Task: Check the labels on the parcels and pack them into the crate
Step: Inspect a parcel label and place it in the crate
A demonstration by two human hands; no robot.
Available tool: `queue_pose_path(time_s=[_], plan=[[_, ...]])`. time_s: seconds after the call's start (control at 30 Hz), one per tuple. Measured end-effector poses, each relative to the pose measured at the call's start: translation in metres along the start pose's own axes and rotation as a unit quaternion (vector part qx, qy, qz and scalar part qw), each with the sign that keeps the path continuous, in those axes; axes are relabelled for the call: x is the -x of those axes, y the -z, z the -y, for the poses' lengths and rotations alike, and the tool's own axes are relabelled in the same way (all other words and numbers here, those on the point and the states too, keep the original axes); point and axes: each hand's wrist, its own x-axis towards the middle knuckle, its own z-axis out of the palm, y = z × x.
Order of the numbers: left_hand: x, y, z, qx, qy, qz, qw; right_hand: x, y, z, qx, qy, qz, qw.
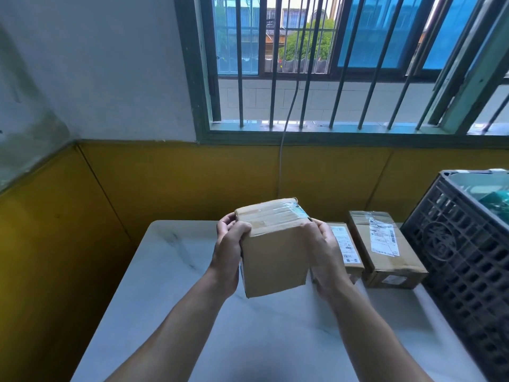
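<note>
Both hands are engaged. My left hand (230,244) grips the left side of the held parcel (275,252), fingers curled round its upper left edge. My right hand (322,249) clasps the right side, thumb on the near face and fingers wrapped behind. The box is off the table (170,271), raised in front of me and tipped so that its taped top leans away from me. Its long axis runs roughly top to bottom, near upright.

Label check: the two faces I can see, the plain near face and the taped top, carry no printed label. In my judgement the check is not complete and the box needs turning in the hands before it goes anywhere.

The governing relation is sideways. The crate (454,244) stands on the table's right edge, well apart from the held parcel and on the right-hand side, so my right hand is the nearer one and would lead. Something teal (495,199) already lies inside; I cannot tell what.

Two more boxes lie flat between my hands and the crate. The second parcel (345,246) is just beyond my right hand and partly hidden by it. The third parcel (385,249) lies beside it, close to the crate wall. Each shows a white label face up. I judge that the held parcel must travel over these two and clear the crate's rim, not slide across.
</note>
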Motion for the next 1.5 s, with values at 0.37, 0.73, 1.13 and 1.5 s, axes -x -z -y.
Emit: queue_pose_path(time_s=[0.37,0.73,1.13,1.5], plan=[[0.001,-0.002,-0.003,0.041,-0.002,-0.026,0.999,-0.004,0.000,-0.004,0.014,-0.001,-0.003,1.000],[0.001,-0.007,-0.003,0.026,0.030,-0.050,0.998,0.001,-0.002,-0.002,0.010,0.013,0.000,1.000],[-0.002,-0.007,0.002,0.004,0.056,-0.068,0.996,-0.001,0.001,-0.006,0.019,0.034,-0.024,0.999],[-0.007,0.000,0.009,-0.014,0.105,-0.063,0.992,-0.001,-0.002,-0.008,-0.015,0.015,0.002,1.000]])
